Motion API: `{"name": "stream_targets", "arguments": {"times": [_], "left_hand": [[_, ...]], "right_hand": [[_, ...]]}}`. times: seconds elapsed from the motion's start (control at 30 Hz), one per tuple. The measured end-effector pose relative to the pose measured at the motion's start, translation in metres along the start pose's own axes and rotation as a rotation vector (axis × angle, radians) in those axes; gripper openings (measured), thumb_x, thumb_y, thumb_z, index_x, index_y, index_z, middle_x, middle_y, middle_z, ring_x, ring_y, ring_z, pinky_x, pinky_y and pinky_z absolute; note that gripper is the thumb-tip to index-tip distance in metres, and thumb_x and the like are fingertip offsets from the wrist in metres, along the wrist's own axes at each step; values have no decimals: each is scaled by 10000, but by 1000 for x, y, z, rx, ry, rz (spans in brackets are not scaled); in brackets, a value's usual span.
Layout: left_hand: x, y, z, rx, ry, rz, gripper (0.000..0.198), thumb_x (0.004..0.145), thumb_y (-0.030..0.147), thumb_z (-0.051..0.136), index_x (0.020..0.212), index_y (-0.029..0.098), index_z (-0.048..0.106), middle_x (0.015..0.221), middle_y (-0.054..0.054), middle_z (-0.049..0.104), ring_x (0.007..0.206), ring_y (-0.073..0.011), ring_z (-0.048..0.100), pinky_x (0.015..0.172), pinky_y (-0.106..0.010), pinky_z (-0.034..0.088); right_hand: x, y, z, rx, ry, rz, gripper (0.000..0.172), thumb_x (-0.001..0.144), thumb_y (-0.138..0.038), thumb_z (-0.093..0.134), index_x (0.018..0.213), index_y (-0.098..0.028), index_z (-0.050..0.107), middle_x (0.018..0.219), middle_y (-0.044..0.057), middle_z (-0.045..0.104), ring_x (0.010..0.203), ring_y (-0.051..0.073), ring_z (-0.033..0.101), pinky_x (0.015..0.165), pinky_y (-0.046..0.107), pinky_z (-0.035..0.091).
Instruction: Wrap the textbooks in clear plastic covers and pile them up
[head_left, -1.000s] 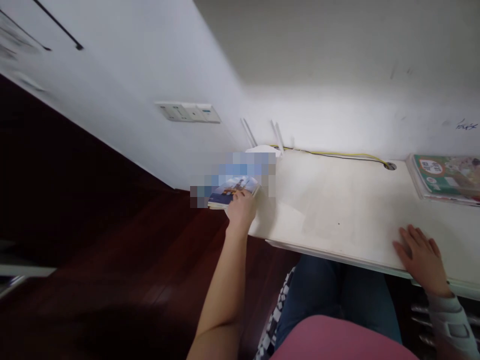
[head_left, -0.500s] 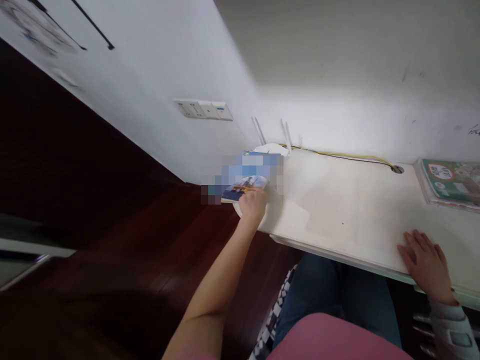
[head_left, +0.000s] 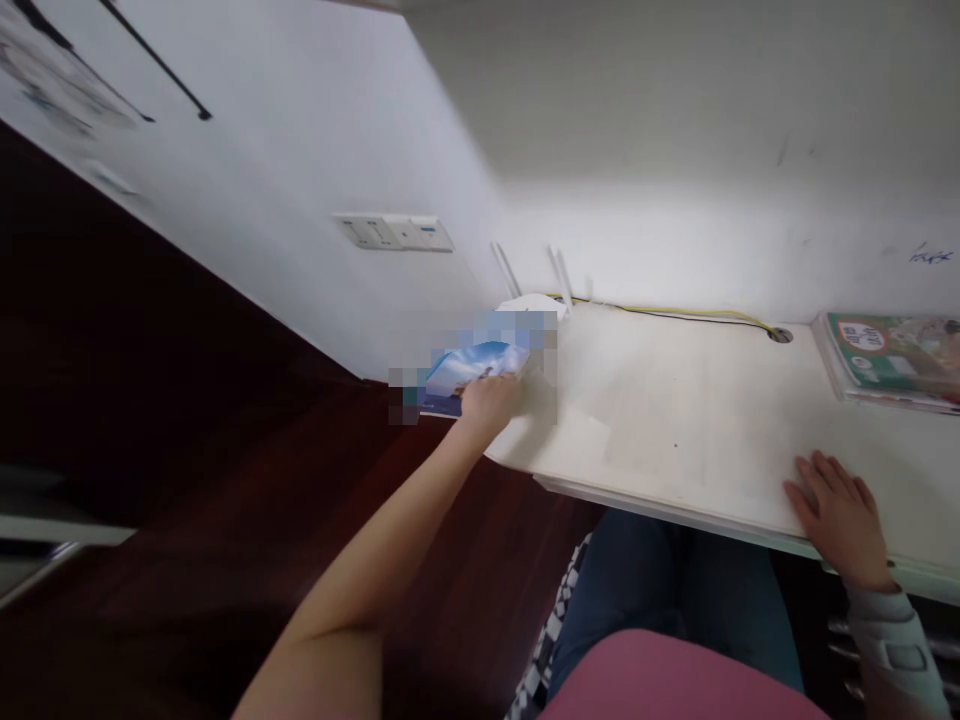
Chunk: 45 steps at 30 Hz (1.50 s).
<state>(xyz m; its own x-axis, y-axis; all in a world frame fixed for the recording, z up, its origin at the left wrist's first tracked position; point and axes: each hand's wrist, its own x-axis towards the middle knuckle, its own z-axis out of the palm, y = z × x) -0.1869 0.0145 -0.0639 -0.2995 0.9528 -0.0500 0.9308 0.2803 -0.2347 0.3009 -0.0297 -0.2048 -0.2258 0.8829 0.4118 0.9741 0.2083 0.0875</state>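
At the far left end of the white desk (head_left: 645, 400), my left hand (head_left: 489, 402) is closed on the near right edge of a book (head_left: 457, 375). The book's cover shows blue sky and dark blue water. It is tilted, and its left part reaches past the desk's end. More blue shows behind it, but blurred squares hide what that is. My right hand (head_left: 840, 515) lies palm down at the desk's front edge, fingers spread, holding nothing.
A white router (head_left: 534, 303) with upright antennas stands in the corner. A yellow cable (head_left: 675, 311) and a black one run along the wall to a round hole (head_left: 780, 335). Green-covered books (head_left: 892, 360) are stacked at the right. A socket panel (head_left: 394, 232) is on the left wall.
The book in my left hand has lifted and tilted, showing more of its sky cover. My left hand shifted slightly left in view. My right hand stays flat on the desk.
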Motion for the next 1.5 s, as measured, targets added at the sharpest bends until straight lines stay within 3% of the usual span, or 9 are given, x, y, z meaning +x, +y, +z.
{"name": "stream_targets", "arguments": {"times": [0.17,0.37,0.47,0.6,0.7,0.83,1.07,1.33,1.5], "left_hand": [[0,-15,-24,79,52,-80,364,862,177,338,1070,15,589,968,-273,672,905,-352,664,754,-445,475],[-23,-39,-98,100,305,-438,328,935,273,315,1106,114,546,969,-130,681,913,-286,644,768,-405,473],[-41,-23,-115,-120,555,-337,349,934,320,340,1161,147,540,889,-43,645,853,-219,623,814,-397,454],[-41,33,-95,-906,776,15,312,831,343,494,1029,124,594,796,6,581,763,-127,549,799,-303,440],[-38,101,-60,-1640,418,249,294,789,392,534,936,145,593,760,-2,596,666,-108,541,713,-265,458],[-44,182,-10,-1946,16,306,250,789,396,543,890,174,597,767,-18,635,672,-127,574,673,-247,454],[-46,200,52,-1476,2,201,250,879,365,401,815,186,563,750,-27,619,757,-170,590,746,-297,451],[-56,202,60,-782,127,307,403,952,255,239,1198,54,488,1336,-248,513,1345,-313,381,1096,-539,236],[-44,178,61,-574,79,262,493,964,299,194,1289,43,462,1494,-207,344,1418,-404,164,1088,-659,156]], "right_hand": [[3,-5,-6,16,-19,13,435,943,-396,364,1235,-148,570,1334,160,558,1234,295,494,1003,492,379],[6,-8,-10,65,-20,28,442,939,-394,361,1247,-154,568,1352,171,541,1241,309,485,998,512,376],[6,-9,-12,56,-28,33,441,944,-395,364,1247,-147,565,1348,171,545,1245,304,486,1005,499,370],[8,-9,-13,43,-40,40,435,946,-403,371,1252,-155,556,1357,159,540,1260,291,476,1010,482,366],[8,-10,-15,36,-50,42,441,954,-406,354,1248,-150,559,1356,152,542,1261,287,476,1018,476,357],[9,-10,-16,44,-58,39,433,953,-392,358,1252,-155,562,1355,156,543,1259,293,475,1010,491,365],[7,-7,-13,69,-63,40,442,936,-377,375,1296,-172,528,1379,157,519,1271,306,457,1017,513,353],[7,-7,-16,44,-104,58,436,941,-391,366,1270,-171,549,1385,139,518,1286,279,449,1037,479,350],[7,-6,-16,69,-101,45,438,940,-386,361,1280,-182,547,1383,138,522,1283,288,453,1027,503,358]]}}
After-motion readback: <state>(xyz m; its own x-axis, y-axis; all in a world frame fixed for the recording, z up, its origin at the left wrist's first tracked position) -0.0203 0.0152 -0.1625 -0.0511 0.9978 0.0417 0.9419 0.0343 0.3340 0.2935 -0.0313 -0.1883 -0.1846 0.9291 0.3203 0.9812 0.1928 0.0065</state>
